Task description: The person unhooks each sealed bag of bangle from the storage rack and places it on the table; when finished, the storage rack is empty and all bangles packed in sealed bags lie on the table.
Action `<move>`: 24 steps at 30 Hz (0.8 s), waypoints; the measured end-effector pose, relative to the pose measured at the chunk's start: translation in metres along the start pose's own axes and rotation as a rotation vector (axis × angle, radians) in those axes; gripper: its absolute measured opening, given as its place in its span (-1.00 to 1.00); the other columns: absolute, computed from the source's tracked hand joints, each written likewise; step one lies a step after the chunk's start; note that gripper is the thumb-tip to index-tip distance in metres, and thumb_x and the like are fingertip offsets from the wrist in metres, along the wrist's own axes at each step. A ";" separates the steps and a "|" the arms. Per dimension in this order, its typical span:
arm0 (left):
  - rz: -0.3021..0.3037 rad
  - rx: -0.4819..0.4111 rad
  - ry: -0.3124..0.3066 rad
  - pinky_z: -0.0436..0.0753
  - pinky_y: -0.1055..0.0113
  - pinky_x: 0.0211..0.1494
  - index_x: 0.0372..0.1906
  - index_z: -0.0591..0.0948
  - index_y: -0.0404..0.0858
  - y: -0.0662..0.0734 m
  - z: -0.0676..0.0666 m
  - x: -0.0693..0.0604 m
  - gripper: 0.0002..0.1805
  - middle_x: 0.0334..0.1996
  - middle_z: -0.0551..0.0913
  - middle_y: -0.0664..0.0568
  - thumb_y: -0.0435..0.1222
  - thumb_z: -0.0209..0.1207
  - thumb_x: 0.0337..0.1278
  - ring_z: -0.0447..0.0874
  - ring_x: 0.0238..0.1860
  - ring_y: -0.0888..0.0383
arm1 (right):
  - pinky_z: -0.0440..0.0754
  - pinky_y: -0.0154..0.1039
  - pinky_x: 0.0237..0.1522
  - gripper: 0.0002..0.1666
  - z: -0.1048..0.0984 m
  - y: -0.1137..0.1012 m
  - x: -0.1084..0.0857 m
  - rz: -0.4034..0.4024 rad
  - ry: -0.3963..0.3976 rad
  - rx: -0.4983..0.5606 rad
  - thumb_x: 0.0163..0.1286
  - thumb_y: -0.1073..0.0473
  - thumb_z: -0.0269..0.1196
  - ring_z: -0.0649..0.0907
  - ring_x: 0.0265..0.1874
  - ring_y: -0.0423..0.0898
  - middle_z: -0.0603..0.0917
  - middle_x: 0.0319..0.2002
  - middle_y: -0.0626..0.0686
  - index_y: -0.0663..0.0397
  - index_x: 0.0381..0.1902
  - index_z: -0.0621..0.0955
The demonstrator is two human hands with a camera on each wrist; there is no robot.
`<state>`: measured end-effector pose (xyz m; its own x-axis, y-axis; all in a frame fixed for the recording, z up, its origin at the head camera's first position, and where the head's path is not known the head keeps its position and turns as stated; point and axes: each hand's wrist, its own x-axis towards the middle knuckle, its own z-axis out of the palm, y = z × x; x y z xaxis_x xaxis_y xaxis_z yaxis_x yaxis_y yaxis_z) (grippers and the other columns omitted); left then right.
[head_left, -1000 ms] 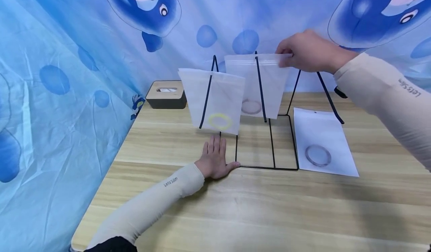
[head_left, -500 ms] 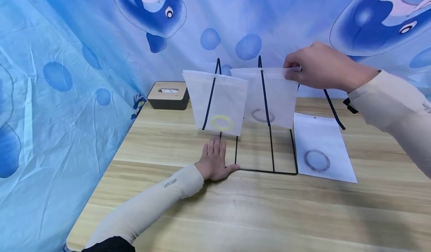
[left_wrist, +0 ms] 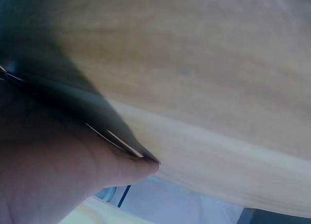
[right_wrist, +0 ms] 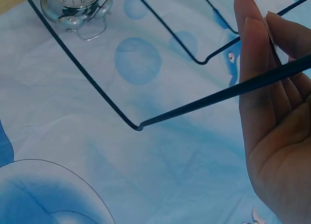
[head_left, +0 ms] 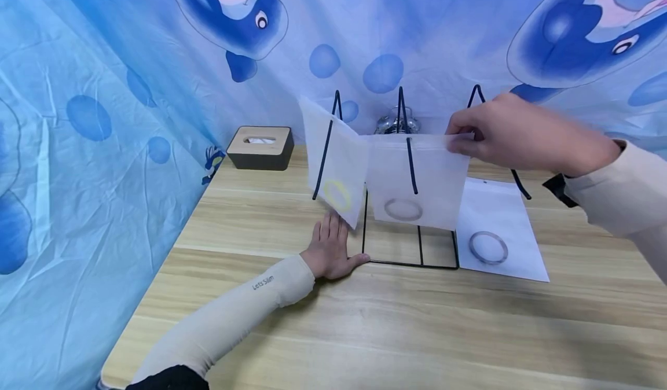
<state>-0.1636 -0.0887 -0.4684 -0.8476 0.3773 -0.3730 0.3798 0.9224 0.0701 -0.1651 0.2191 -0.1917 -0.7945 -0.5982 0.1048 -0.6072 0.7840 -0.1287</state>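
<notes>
A black wire rack (head_left: 421,245) with three long sloping hooks stands on the wooden table. My right hand (head_left: 526,134) pinches the top right corner of a frosted bag (head_left: 417,170) with a greyish-brown ring inside; the middle hook passes through its top. On the left hook hangs another frosted bag (head_left: 333,158), turned at an angle, with a yellow ring in it. My left hand (head_left: 333,251) lies flat on the table, fingers spread, its thumb at the rack's base. In the right wrist view, fingertips (right_wrist: 250,34) hold the thin bag edge, seen nearly edge-on.
A third bag (head_left: 500,205) with a brownish ring lies on the table right of the rack. At the back left sits a tissue box (head_left: 260,148). A silver alarm clock (right_wrist: 73,3) stands behind the rack, before a blue dolphin-print curtain (head_left: 208,89).
My right hand has brought the pinched bag forward and down along the middle hook. The yellow-ring bag has swung round at an angle. The clock has come into sight; my left hand stays put.
</notes>
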 end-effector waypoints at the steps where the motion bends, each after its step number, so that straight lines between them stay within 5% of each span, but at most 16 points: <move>1: -0.002 -0.002 -0.007 -0.30 -0.14 0.50 0.59 -0.25 -0.38 0.000 0.000 0.000 0.24 0.57 -0.40 -0.35 0.54 -0.38 0.20 -0.53 0.55 -0.23 | 0.43 -0.19 -0.51 -0.89 0.001 -0.001 -0.003 0.000 0.000 0.003 0.49 0.22 0.24 0.46 -0.66 -0.19 0.64 -0.47 -0.13 -0.06 -0.24 0.69; 8: -0.015 0.019 -0.020 -0.34 -0.11 0.51 0.57 -0.36 -0.38 0.004 -0.004 -0.005 0.24 0.56 -0.50 -0.27 0.52 -0.40 0.22 -0.58 0.55 -0.19 | 0.41 -0.28 -0.59 -0.87 0.007 -0.011 -0.020 -0.045 0.050 0.035 0.47 0.20 0.28 0.42 -0.74 -0.29 0.56 -0.57 -0.25 -0.18 -0.27 0.70; 14: 0.005 -0.004 0.008 -0.29 -0.12 0.51 0.60 -0.26 -0.34 0.003 -0.005 -0.008 0.18 0.57 -0.41 -0.30 0.49 -0.34 0.27 -0.51 0.56 -0.21 | 0.43 -0.33 -0.61 -0.83 0.013 -0.017 -0.035 -0.166 0.132 0.067 0.37 0.26 0.36 0.42 -0.73 -0.42 0.59 -0.53 -0.34 -0.21 -0.28 0.70; 24: 0.015 -0.015 0.002 -0.30 -0.17 0.49 0.58 -0.33 -0.35 -0.008 0.008 -0.007 0.22 0.56 -0.45 -0.31 0.52 -0.38 0.23 -0.56 0.54 -0.22 | 0.36 -0.52 -0.59 -0.71 0.019 -0.023 -0.064 -0.329 0.259 0.082 0.28 0.23 0.44 0.40 -0.63 -0.59 0.63 -0.41 -0.44 -0.35 -0.17 0.70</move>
<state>-0.1574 -0.0994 -0.4738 -0.8428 0.3909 -0.3699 0.3866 0.9179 0.0891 -0.1009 0.2364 -0.2142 -0.5374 -0.7444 0.3963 -0.8347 0.5367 -0.1237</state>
